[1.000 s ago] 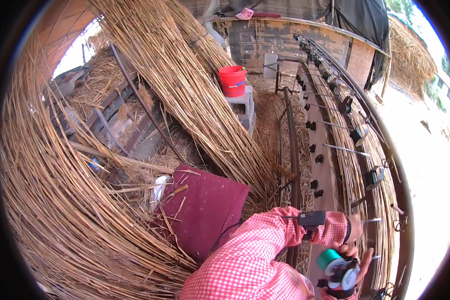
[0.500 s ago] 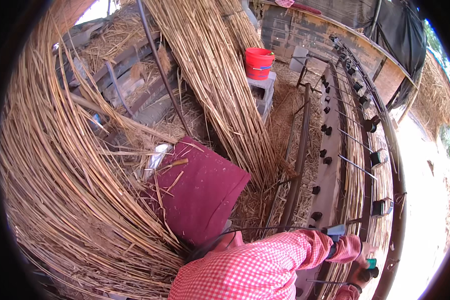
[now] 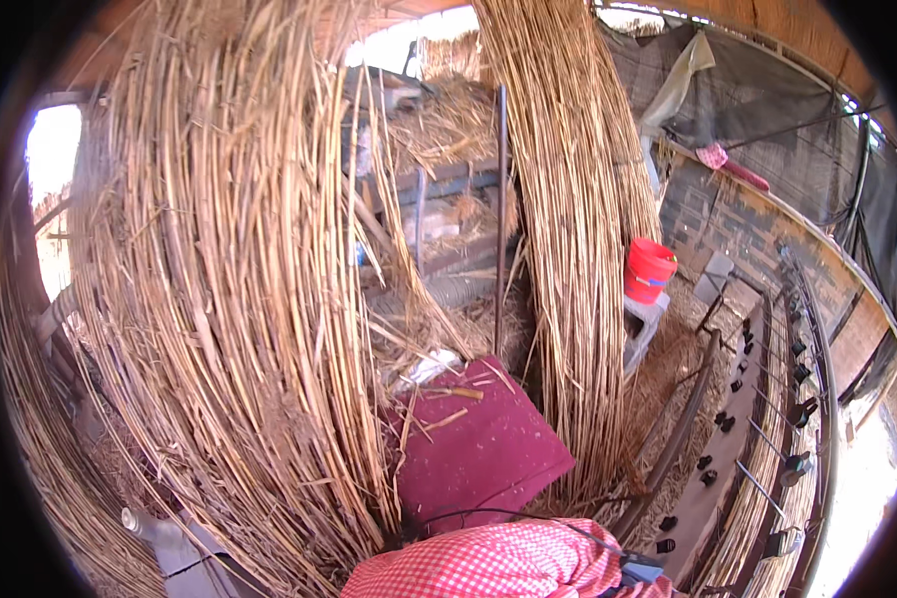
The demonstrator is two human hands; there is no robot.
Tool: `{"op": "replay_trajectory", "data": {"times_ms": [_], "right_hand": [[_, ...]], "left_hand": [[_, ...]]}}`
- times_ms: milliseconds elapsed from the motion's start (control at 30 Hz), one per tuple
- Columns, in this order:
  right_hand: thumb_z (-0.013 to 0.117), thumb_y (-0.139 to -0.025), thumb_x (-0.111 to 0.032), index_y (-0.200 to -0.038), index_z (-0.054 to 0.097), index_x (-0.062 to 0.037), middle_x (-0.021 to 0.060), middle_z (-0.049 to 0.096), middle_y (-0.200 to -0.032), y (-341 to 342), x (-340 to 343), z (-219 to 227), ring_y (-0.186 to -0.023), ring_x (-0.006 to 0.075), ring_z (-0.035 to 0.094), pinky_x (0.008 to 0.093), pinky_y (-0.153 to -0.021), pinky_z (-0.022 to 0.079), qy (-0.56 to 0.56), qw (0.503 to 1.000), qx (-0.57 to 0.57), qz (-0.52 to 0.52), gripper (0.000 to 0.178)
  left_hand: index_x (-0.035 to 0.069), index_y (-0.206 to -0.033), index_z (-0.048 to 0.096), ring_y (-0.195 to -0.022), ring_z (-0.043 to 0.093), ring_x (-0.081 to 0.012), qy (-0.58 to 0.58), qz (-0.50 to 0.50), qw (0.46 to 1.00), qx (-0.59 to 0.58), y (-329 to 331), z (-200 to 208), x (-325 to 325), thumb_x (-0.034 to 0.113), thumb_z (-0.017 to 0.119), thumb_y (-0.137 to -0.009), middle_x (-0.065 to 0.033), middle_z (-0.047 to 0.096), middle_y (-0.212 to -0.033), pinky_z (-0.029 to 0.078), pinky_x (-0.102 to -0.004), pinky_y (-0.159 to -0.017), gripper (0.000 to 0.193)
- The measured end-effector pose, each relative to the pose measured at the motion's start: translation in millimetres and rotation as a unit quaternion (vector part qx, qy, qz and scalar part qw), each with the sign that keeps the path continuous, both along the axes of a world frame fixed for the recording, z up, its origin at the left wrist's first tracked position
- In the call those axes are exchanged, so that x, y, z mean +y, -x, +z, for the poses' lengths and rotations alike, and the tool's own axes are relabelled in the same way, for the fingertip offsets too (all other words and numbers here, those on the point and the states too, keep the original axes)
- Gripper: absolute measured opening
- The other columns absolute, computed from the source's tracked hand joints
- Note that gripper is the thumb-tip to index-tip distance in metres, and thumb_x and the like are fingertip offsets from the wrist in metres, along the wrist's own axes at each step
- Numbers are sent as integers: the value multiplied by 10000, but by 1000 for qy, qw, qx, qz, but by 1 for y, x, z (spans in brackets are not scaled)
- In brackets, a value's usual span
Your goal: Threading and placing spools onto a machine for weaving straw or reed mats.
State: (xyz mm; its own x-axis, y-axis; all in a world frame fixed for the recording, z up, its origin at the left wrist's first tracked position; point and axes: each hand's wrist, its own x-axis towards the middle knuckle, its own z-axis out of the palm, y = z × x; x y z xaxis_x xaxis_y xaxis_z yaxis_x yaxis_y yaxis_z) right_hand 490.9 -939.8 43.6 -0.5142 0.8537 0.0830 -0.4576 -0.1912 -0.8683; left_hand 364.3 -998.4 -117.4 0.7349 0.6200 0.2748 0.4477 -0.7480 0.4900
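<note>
Both of my hands lie outside the picture, below its lower edge. Only a red-and-white checked sleeve [image 3: 508, 558] shows at the bottom, reaching toward the lower right. Nearest to that arm is a long frame [image 3: 738, 448] with black knobs or spools [image 3: 795, 462] along it and a layer of reeds [image 3: 767, 478] lying lengthwise. Thin metal rods [image 3: 757, 483] cross the reeds. What my hands hold or touch is hidden.
Tall reed bundles [image 3: 229, 299] lean at the left, with another bundle [image 3: 568, 199] right of the middle. A maroon cloth-covered seat or pad [image 3: 478, 444] lies in front. A red bucket [image 3: 650, 271] sits on a concrete block [image 3: 648, 324]. Dark netting [image 3: 767, 110] hangs behind.
My view has swung left and upward, so the scene shifts rightward and down. My hands, previously at the frame's near end beside a green piece and a black spool, have left the picture.
</note>
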Motion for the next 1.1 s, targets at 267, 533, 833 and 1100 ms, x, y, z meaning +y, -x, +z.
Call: {"op": "replay_trajectory", "data": {"times_ms": [267, 533, 833, 1100], "right_hand": [[507, -824, -308, -1134, 430, 22, 156, 526, -1063, 24, -27, 29, -963, 241, 520, 368, -827, 425, -102, 991, 46, 69, 460], [505, -834, -270, -1161, 408, 25, 159, 514, -1078, 16, -78, 46, -968, 237, 515, 364, -837, 414, -171, 982, 42, 64, 451], [578, -773, -205, -1156, 392, -2, 99, 569, -841, -15, -151, 51, -809, 174, 554, 281, -729, 437, -177, 984, 3, -17, 472], [508, -853, -179, -851, 567, 30, 16, 572, -748, -39, -122, 50, -665, 73, 527, 225, -607, 440, -201, 977, -58, -29, 217]], "left_hand": [[156, -1185, 474, -810, 558, -319, -58, 89, 994, -34, 92, 21, -7, 428, 682, -576, -168, 564, -915, 450, -394, -714, 698], [16, -1062, 539, -914, 548, -211, 16, -72, 947, -314, 95, 201, -72, 318, 757, -617, -123, 576, -988, 422, -326, -815, 580], [-10, -863, 592, -808, 551, -220, 102, -197, 821, -525, 36, 198, -39, 314, 638, -748, -121, 581, -835, 433, -327, -730, 347], [22, -933, 553, -692, 527, -70, 421, -2, 814, -401, -6, 121, 20, 158, 482, -856, -33, 582, -833, 439, -200, -621, 172]]}}
